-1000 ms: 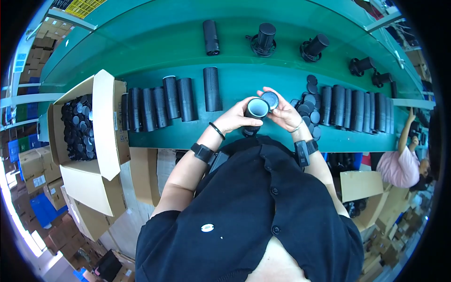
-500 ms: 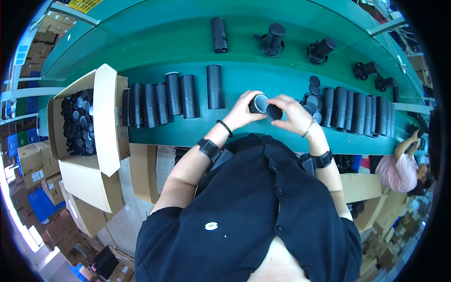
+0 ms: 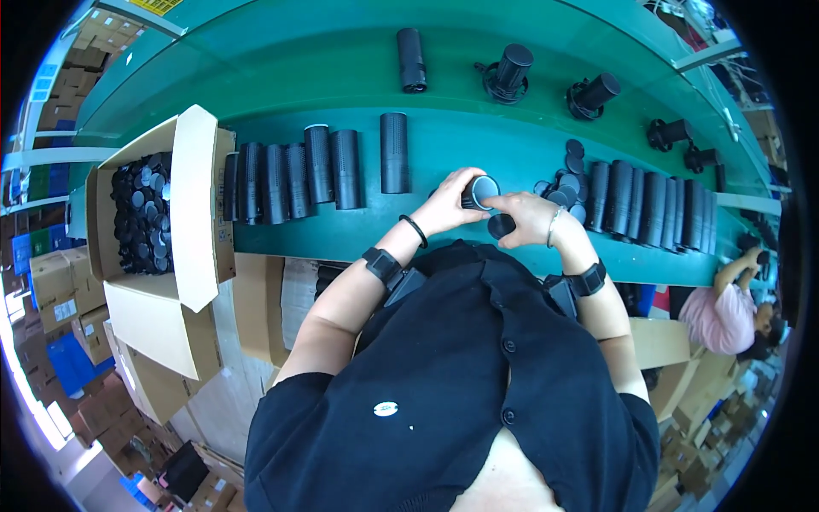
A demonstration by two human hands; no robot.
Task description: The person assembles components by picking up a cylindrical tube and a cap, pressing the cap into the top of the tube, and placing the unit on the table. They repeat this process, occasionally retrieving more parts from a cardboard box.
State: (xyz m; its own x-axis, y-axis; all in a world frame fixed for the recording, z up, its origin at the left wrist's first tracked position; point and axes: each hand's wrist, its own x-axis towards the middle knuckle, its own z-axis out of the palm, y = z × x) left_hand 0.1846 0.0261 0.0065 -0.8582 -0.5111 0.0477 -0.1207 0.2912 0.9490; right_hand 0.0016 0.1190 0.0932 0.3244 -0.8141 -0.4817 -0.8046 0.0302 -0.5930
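Observation:
My left hand (image 3: pixel 447 205) is wrapped round a black cylindrical tube (image 3: pixel 468 200), its open end with a pale inside tipped toward me. Close against that opening is my right hand (image 3: pixel 531 218), its forefinger at the rim. A round black disc (image 3: pixel 501 225) is held under the right fingers, just below the tube's mouth. To the right of this hand lies a loose pile of similar discs (image 3: pixel 566 189) on the green table (image 3: pixel 341 241). How far the fingertip reaches into the tube is hidden.
Black tubes (image 3: pixel 275 183) line up on the left, with one tube (image 3: pixel 394 154) apart; more tubes (image 3: pixel 636 200) stand right. An open carton (image 3: pixel 198 209) holds many discs. Tubes in ring mounts (image 3: pixel 512 72) sit on the back ledge. Far right, a person in pink (image 3: pixel 725 316) works.
My right hand has shifted so its forefinger meets the tube's rim, and the disc has dropped lower beneath the fingers. The left hand keeps its hold on the tube.

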